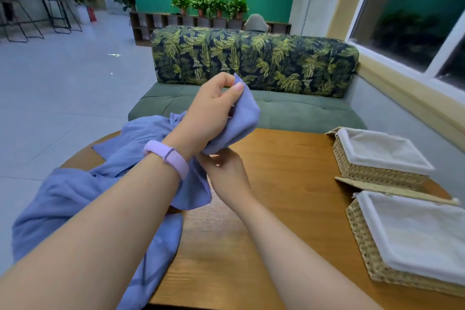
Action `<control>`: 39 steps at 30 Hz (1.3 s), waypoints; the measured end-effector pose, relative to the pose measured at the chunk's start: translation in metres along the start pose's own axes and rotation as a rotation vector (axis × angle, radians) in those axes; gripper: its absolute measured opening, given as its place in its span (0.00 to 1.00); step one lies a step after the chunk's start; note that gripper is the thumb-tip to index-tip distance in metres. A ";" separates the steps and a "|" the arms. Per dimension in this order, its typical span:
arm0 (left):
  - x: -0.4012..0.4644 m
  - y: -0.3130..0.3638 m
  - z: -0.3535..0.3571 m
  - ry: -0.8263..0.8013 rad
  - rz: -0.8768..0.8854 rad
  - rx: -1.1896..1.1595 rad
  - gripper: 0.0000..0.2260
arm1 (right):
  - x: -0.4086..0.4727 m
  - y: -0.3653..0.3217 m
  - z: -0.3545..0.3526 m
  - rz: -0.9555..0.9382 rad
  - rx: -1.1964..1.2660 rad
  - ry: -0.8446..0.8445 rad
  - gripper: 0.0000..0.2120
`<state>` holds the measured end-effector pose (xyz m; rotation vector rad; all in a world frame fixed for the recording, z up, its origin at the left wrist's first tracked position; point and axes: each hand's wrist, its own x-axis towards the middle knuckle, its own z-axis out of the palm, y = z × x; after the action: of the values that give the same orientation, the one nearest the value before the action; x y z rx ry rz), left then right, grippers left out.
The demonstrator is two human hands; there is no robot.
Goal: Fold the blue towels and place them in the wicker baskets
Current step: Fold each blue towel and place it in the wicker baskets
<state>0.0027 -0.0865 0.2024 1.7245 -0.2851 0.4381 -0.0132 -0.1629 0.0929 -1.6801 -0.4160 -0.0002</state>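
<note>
Where it hangs crumpled, blue towel (242,118): left hand (208,116) pinches corner, right hand (226,171) grips lower edge; towel pile (75,191) approx. 2+; wicker baskets x2 (372,168) (367,246), lined.

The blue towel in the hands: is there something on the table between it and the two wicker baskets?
Nothing visible. The held blue towel is raised above the table, and only bare wood lies between it and the far basket and near basket at the right. Both baskets are open, showing only white liners.

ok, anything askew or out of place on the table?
Only the blue towel pile: crumpled and hanging off the wooden table's left edge. Both wicker baskets sit upright and empty, liners in place.
</note>
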 end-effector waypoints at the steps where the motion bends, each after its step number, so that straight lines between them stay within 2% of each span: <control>1: 0.000 0.001 0.001 -0.035 -0.029 -0.035 0.10 | 0.001 -0.006 0.000 -0.026 0.014 0.009 0.14; 4: 0.001 -0.011 -0.003 -0.105 -0.066 -0.011 0.10 | 0.004 -0.005 -0.007 -0.012 0.142 0.094 0.14; 6: 0.000 -0.031 -0.012 -0.102 -0.078 0.174 0.09 | 0.006 -0.006 -0.016 0.072 0.270 0.152 0.14; 8: -0.005 -0.046 -0.017 -0.142 -0.159 0.383 0.09 | 0.011 -0.005 -0.030 0.164 0.462 0.215 0.12; 9: -0.010 -0.047 -0.015 -0.175 -0.223 0.439 0.12 | 0.015 -0.007 -0.036 0.215 0.565 0.239 0.12; 10: -0.016 -0.049 -0.012 -0.183 -0.319 0.426 0.14 | 0.020 -0.005 -0.043 0.248 0.630 0.254 0.14; 12: -0.024 -0.050 -0.007 -0.193 -0.496 0.292 0.13 | 0.023 -0.003 -0.056 0.314 0.737 0.272 0.23; 13: -0.026 -0.052 -0.006 -0.231 -0.578 0.250 0.12 | 0.021 -0.004 -0.062 0.334 0.774 0.280 0.25; 14: -0.026 -0.060 -0.005 -0.288 -0.624 0.248 0.16 | 0.021 -0.003 -0.069 0.347 0.779 0.282 0.26; 16: -0.028 -0.064 -0.006 -0.356 -0.617 0.262 0.23 | 0.018 -0.003 -0.081 0.393 0.792 0.267 0.26; 20: -0.022 -0.067 0.004 -0.307 -0.489 0.084 0.19 | 0.012 -0.002 -0.097 0.404 0.856 0.112 0.40; 23: -0.018 -0.073 0.019 -0.128 -0.447 0.105 0.17 | 0.004 -0.005 -0.105 0.384 0.823 0.021 0.36; 25: -0.017 -0.077 0.029 -0.046 -0.463 0.087 0.16 | -0.001 -0.002 -0.104 0.410 0.791 -0.058 0.28; 28: -0.020 -0.077 0.044 -0.023 -0.468 0.031 0.15 | -0.004 0.018 -0.102 0.490 0.589 0.072 0.07; 29: -0.020 -0.078 0.048 -0.019 -0.493 0.002 0.14 | -0.006 0.022 -0.103 0.512 0.575 0.134 0.04; 32: -0.020 -0.078 0.050 -0.020 -0.602 -0.125 0.11 | -0.005 0.030 -0.120 0.497 0.723 0.288 0.06; 35: -0.020 -0.078 0.042 -0.154 -0.733 -0.245 0.05 | 0.001 0.030 -0.143 0.439 0.829 0.404 0.04; 37: -0.021 -0.076 0.036 -0.224 -0.795 -0.320 0.01 | 0.004 0.026 -0.161 0.367 0.831 0.418 0.08; 39: -0.020 -0.079 0.027 -0.183 -0.841 -0.402 0.09 | 0.007 0.023 -0.181 0.309 0.819 0.427 0.14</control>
<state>0.0215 -0.0982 0.1197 1.3349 0.2212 -0.3743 0.0426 -0.3366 0.1015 -0.8800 0.1674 0.0343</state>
